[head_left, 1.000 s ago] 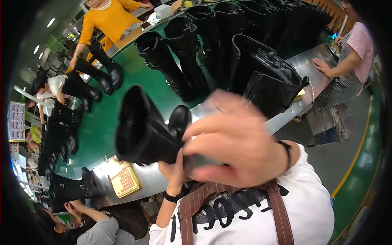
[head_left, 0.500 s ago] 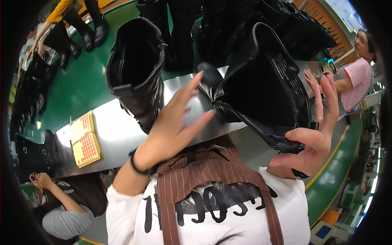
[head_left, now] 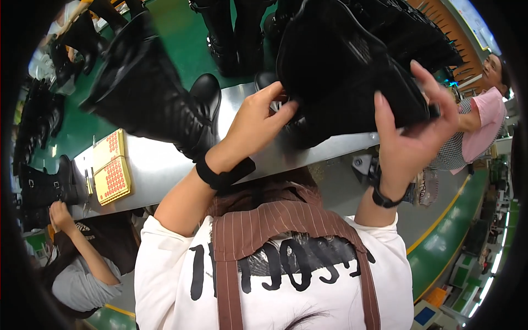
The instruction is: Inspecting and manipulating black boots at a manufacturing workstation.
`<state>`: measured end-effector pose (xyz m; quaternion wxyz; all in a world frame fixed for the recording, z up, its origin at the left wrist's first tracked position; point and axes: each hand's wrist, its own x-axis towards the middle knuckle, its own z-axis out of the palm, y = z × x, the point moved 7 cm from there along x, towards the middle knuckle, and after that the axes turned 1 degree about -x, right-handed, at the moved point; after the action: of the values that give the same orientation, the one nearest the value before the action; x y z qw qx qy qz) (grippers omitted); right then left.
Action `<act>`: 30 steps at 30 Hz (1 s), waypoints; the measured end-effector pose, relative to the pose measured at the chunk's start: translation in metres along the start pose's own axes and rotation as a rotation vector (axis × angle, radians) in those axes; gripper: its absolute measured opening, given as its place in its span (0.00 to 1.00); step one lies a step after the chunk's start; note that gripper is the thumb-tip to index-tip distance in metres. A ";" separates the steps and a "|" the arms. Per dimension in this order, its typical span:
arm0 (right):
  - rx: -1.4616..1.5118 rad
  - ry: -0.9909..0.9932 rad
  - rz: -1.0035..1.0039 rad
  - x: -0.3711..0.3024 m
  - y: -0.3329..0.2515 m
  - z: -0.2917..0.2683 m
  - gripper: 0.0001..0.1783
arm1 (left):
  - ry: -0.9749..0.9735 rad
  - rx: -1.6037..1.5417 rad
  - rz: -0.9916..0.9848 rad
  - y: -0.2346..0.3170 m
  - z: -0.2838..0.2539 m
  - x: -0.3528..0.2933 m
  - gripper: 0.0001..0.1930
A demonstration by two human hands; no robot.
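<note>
While the black boot (head_left: pixel 341 82) slants up rightward from the counter (head_left: pixel 148 162), the right hand (head_left: pixel 412 143) is spread, the left hand's (head_left: pixel 256 118) pinch unclear.

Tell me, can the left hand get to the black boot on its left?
Probably yes: the left hand is close to that black boot, with only bare metal table showing between. The hand seems to touch the other boot, so it may need to come away first.

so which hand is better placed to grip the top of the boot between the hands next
Likely the right hand: it is spread beside the upper edge of the boot, while the left hand is lower, near the ankle.
</note>
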<state>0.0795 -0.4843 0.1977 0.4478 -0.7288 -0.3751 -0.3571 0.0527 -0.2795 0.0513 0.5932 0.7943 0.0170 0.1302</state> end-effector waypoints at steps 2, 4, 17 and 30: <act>0.222 0.034 0.137 -0.007 0.022 0.009 0.55 | 0.018 -0.114 0.032 -0.018 -0.001 -0.006 0.19; 0.354 0.043 0.168 -0.019 0.036 0.011 0.62 | 0.140 0.017 -0.067 -0.044 -0.006 -0.016 0.22; 0.477 -0.586 0.796 -0.180 0.096 0.110 0.34 | -0.323 -0.157 -0.588 -0.115 0.039 -0.010 0.09; 0.300 -0.491 0.705 -0.164 0.093 0.112 0.21 | -0.442 -0.759 -0.413 -0.023 0.019 0.001 0.11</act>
<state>0.1049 -0.4482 -0.0170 0.5406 -0.8021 -0.2468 0.0590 0.0604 -0.2904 0.0251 0.8439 0.5104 -0.0008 -0.1651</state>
